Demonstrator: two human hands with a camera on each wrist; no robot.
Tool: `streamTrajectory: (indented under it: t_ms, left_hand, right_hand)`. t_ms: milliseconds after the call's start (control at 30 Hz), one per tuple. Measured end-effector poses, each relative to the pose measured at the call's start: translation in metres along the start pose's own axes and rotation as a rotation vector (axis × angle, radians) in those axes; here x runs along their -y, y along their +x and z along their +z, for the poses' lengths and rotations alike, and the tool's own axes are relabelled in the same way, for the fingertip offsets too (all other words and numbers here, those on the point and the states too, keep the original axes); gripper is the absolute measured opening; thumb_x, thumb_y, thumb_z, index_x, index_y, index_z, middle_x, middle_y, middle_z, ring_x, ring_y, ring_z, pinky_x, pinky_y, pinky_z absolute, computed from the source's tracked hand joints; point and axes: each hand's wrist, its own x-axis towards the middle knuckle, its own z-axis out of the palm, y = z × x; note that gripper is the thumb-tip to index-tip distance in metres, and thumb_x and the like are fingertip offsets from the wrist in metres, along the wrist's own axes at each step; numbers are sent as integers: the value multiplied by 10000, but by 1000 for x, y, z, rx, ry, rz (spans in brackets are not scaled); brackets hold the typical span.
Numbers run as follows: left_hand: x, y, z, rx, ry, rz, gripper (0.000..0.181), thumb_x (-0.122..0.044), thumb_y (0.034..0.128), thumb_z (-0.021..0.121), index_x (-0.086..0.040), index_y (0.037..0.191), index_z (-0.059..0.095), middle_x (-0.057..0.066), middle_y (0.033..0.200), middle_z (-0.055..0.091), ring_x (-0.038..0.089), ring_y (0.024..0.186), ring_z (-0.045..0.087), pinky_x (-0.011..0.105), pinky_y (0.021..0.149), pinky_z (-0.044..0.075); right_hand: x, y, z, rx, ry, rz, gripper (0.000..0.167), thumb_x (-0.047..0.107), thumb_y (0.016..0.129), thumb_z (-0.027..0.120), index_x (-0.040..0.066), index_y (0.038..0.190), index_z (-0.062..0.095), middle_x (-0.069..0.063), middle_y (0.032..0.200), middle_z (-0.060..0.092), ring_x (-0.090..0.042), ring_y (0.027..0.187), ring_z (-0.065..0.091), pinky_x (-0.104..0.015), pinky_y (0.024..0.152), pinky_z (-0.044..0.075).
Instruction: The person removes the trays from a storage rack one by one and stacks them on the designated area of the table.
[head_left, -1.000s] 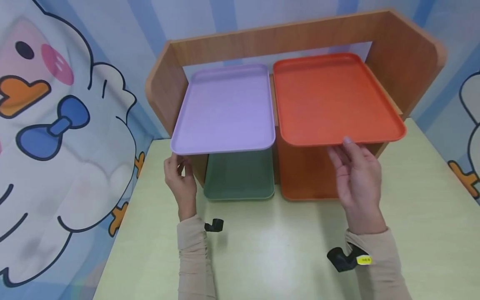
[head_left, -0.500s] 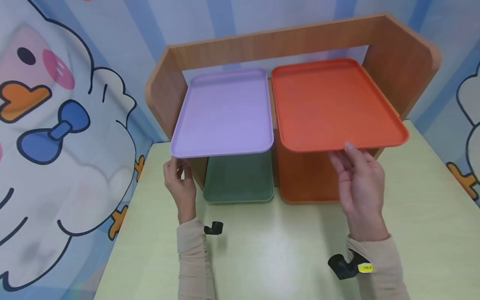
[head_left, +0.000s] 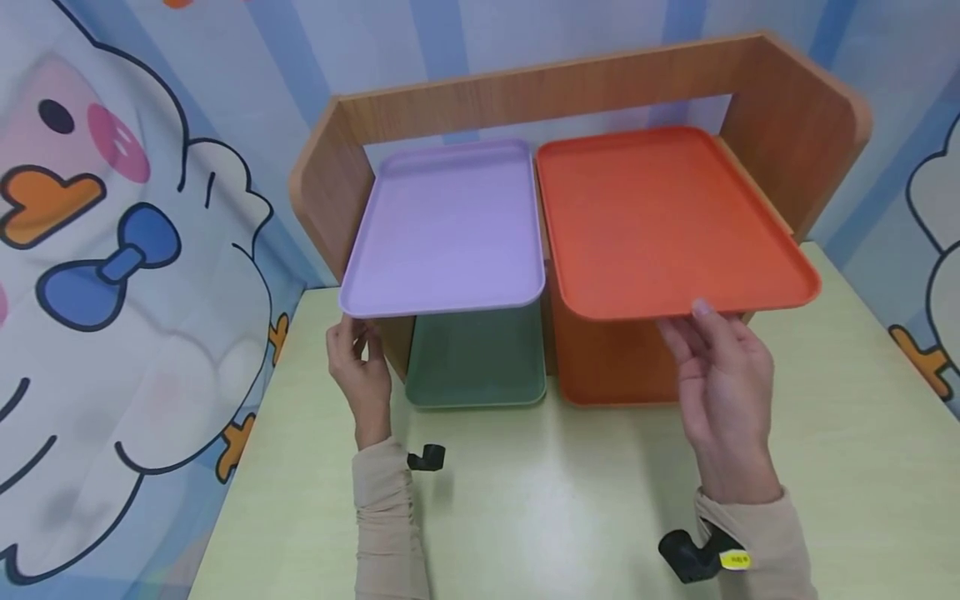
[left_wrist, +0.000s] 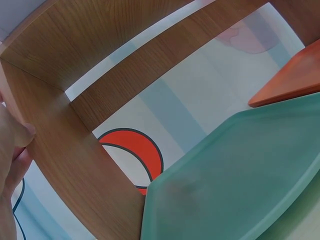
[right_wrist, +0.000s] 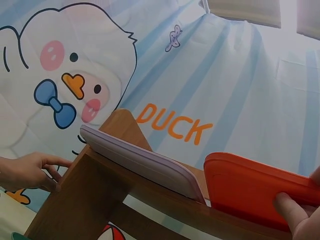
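Observation:
In the head view my right hand (head_left: 727, 400) pinches the front edge of an orange-red tray (head_left: 667, 225) on the right half of a wooden shelf's (head_left: 555, 87) upper level. The thumb is on the rim and the other fingers are underneath. My left hand (head_left: 362, 375) grips the front edge of the shelf's left side panel (left_wrist: 70, 155), below the corner of a lilac tray (head_left: 450, 225). This lilac tray lies on the upper level's left half. The right wrist view shows the orange-red tray tilted up beside the lilac one.
On the lower level sit a green tray (head_left: 476, 358) at left and a darker orange tray (head_left: 615, 367) at right, partly hidden. The shelf stands on a pale table (head_left: 525, 500), against a blue-striped backdrop printed with ducks.
The orange-red tray has come toward me, its front edge sliding further out from the shelf with my right hand. My left hand keeps its place on the side panel. The head view shifts slightly.

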Motion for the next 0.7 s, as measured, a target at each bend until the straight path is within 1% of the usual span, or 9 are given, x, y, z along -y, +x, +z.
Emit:
streamTrajectory:
  t_ms: [100, 200, 300, 400, 500, 700]
  left_hand:
    - [0, -1, 1, 2, 6, -6, 523, 81, 899, 563, -252, 1302, 594, 160, 1000, 536, 223, 921, 621, 363, 865, 564]
    - [0, -2, 1, 5, 18, -24, 542, 79, 901, 558, -269, 1315, 584, 157, 1011, 537, 206, 933, 620, 341, 880, 558]
    - [-1, -2, 1, 3, 32, -36, 548, 77, 902, 556, -276, 1320, 579, 149, 1019, 539, 187, 937, 615, 328, 888, 555]
    - [-1, -1, 1, 3, 44, -31, 550, 85, 900, 551, -270, 1319, 579, 150, 1018, 537, 186, 934, 613, 335, 887, 556]
    - [-1, -1, 1, -3, 37, -24, 541, 92, 896, 553, -257, 1307, 590, 148, 1007, 540, 202, 927, 614, 359, 881, 559]
    - [-1, 0, 1, -2, 31, -25, 532, 71, 901, 563, -265, 1313, 586, 153, 1011, 539, 204, 938, 611, 366, 886, 557]
  right_hand:
    - [1, -3, 0, -18, -12, -13, 221, -24, 887, 618, -142, 1070, 583, -179, 1151, 598, -298, 1032, 664, -373, 905, 523]
    - [2, -6, 0, -25, -9, -21, 183, -31, 884, 620, -146, 1024, 595, -178, 1101, 617, -299, 1017, 671, -379, 898, 526]
    - [3, -8, -1, -15, -2, -27, 204, -37, 886, 614, -155, 1051, 593, -183, 1081, 635, -299, 1000, 677, -386, 896, 519]
    - [5, -9, -1, -8, 9, -32, 206, -47, 889, 605, -158, 1061, 590, -194, 1065, 654, -298, 978, 683, -386, 883, 528]
    - [6, -11, -2, -2, 16, -38, 184, -56, 895, 589, -163, 1046, 589, -203, 1057, 663, -302, 977, 683, -388, 877, 537]
    - [10, -16, -6, 25, 11, -30, 231, -56, 915, 556, -167, 1118, 575, -211, 1112, 661, -309, 1011, 674, -395, 910, 511]
